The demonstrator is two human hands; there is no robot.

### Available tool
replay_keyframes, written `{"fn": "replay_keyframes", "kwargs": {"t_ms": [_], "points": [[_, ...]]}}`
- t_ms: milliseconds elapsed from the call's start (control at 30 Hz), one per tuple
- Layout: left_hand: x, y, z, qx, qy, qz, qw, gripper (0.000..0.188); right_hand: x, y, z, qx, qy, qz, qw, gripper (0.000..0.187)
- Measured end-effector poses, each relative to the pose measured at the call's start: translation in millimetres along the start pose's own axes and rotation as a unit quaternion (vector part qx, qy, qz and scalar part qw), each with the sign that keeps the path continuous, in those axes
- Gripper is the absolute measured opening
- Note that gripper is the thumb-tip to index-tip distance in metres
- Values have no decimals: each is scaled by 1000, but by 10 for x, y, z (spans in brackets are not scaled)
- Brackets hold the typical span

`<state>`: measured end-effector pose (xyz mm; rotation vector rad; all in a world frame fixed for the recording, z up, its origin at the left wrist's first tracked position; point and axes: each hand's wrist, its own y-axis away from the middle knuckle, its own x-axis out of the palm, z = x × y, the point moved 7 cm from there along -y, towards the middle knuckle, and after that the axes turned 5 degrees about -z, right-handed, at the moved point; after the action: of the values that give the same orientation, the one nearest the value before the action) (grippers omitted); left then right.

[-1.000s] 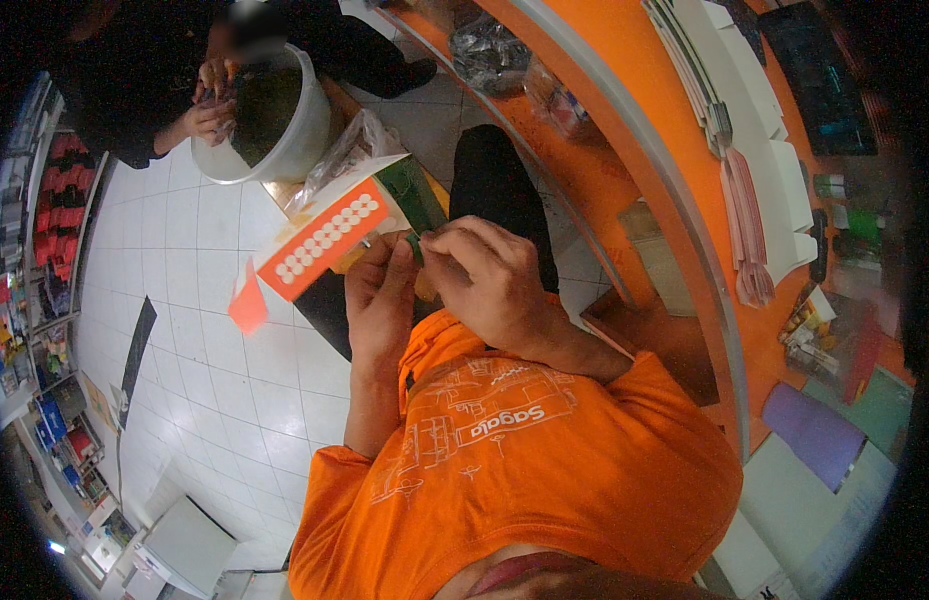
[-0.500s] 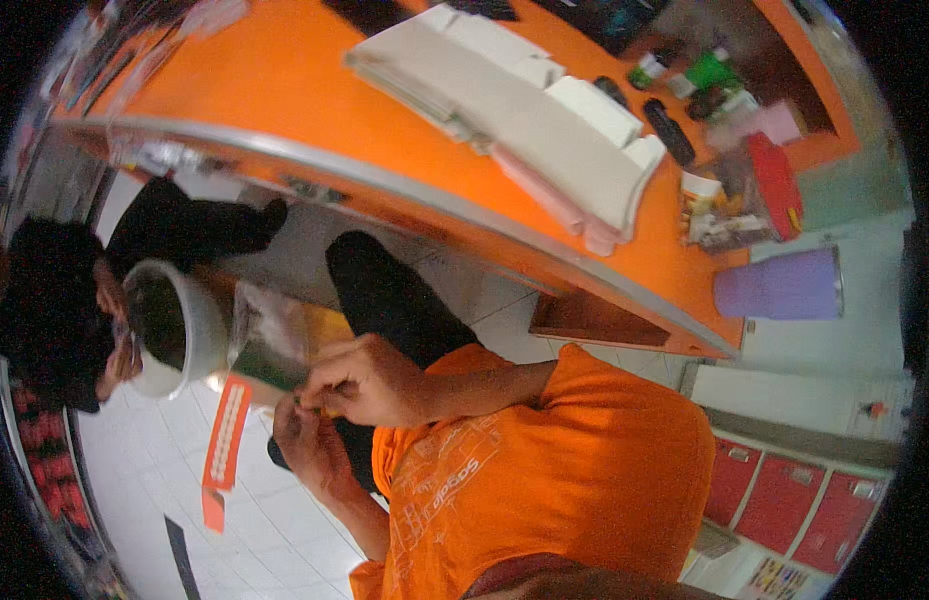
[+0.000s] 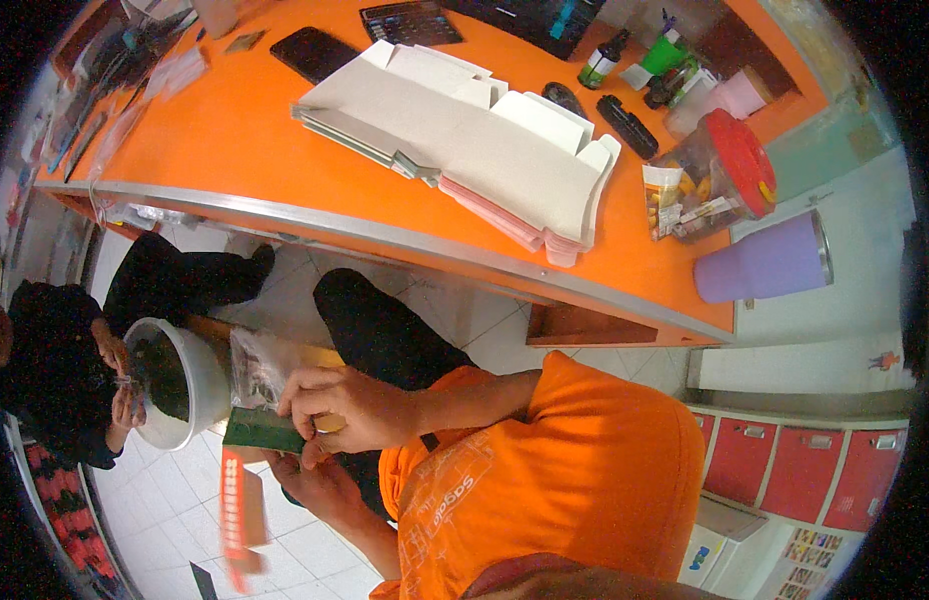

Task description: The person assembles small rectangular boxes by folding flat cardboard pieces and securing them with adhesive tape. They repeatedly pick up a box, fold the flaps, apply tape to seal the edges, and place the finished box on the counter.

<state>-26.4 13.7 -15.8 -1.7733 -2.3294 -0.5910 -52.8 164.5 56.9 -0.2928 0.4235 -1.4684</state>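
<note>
In front of my orange shirt, both my hands hold a thin cardboard box (image 3: pixel 263 431), dark green on one panel. A red-orange panel with a row of white marks hangs below it, blurred at its lower end. My right hand (image 3: pixel 353 408), the upper one, has its fingers curled over the green panel's near end. Below it, my left hand (image 3: pixel 325 484) pinches the same end from underneath, its fingers partly hidden. A clear plastic bag (image 3: pixel 255 368) lies just beyond the green panel, beside a white bucket (image 3: pixel 215 385) with dark contents.
A person in black (image 3: pixel 45 350) holds both hands at the bucket's far rim. Along one side runs an orange table (image 3: pixel 225 140) with a metal edge. It bears a stack of flat cardboard (image 3: pixel 465 140), a red-lidded jar (image 3: pixel 740 165) and a purple tumbler (image 3: pixel 760 262).
The green panel has come up into fuller view, and the red-orange panel has swung down. My right hand has shifted slightly along the box, now spread over the panel's end.
</note>
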Motion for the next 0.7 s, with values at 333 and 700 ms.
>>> {"fn": "replay_keyframes", "kwargs": {"t_ms": [333,700], "points": [[407,336,-307,199,-369,136,898,53,-53,111,-804,244,-21,33,969,60],[596,602,4,305,-566,267,718,41,-362,404,-1619,338,-142,3,930,39]]}}
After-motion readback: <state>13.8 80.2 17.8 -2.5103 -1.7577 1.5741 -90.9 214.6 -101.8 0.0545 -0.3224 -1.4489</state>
